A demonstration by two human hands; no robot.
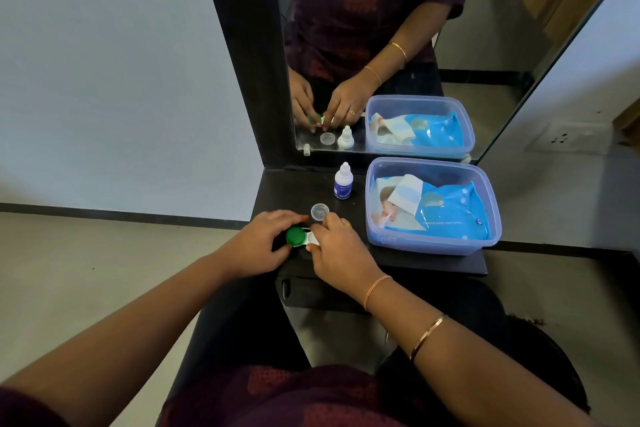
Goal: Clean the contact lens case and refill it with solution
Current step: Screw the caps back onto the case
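A white contact lens case [309, 238] lies on the dark shelf [433, 262], its left well closed by a green cap [295, 236]. My left hand [263, 244] grips the case around the green cap. My right hand [337, 246] holds the case's right end, and that well is hidden under its fingers. A loose clear round cap [319, 211] lies just behind my hands. The small white solution bottle [343, 181] with a blue label stands upright further back, its cap on.
A clear plastic box [433, 206] holding a blue pack of wet wipes [446, 210] sits on the right of the shelf. A dark-framed mirror [398, 45] rises behind the shelf and reflects everything. The shelf's front edge is close to my wrists.
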